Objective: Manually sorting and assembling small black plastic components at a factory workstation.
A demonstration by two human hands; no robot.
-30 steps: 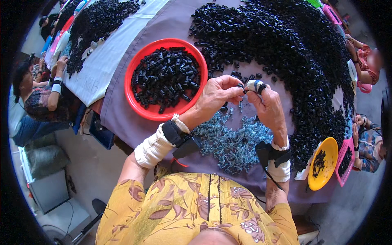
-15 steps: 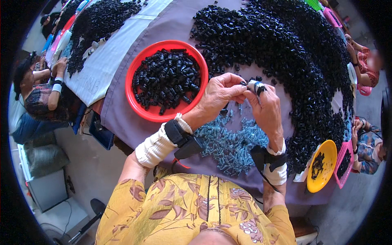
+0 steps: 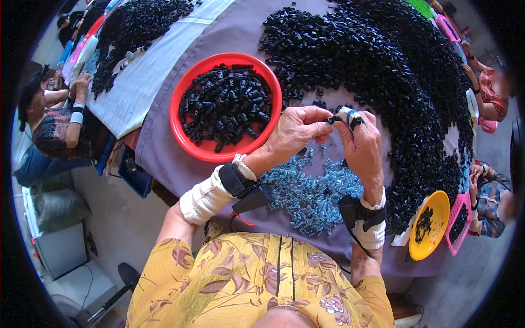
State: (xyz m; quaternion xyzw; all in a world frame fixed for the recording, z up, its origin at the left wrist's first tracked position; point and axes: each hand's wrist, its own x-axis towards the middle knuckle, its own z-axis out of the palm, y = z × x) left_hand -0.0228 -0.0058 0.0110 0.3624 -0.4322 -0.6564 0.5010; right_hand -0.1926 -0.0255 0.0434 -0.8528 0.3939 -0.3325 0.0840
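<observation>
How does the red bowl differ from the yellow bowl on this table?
The red bowl is the larger in the picture and lies left of the hands; the yellow bowl looks smaller and sits at the table's right edge. The red bowl is heaped with black pieces; the yellow bowl holds only a few. Both are round, shallow, and hold black pieces.

one red bowl (image 3: 183, 131), one yellow bowl (image 3: 437, 205), two hands

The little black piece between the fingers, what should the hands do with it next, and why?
Probably press it fully together, then drop it in the red bowl. Both hands, left hand and right hand, pinch one small black piece at the fingertips. The bowl beside the left hand already holds similar black pieces.
</observation>
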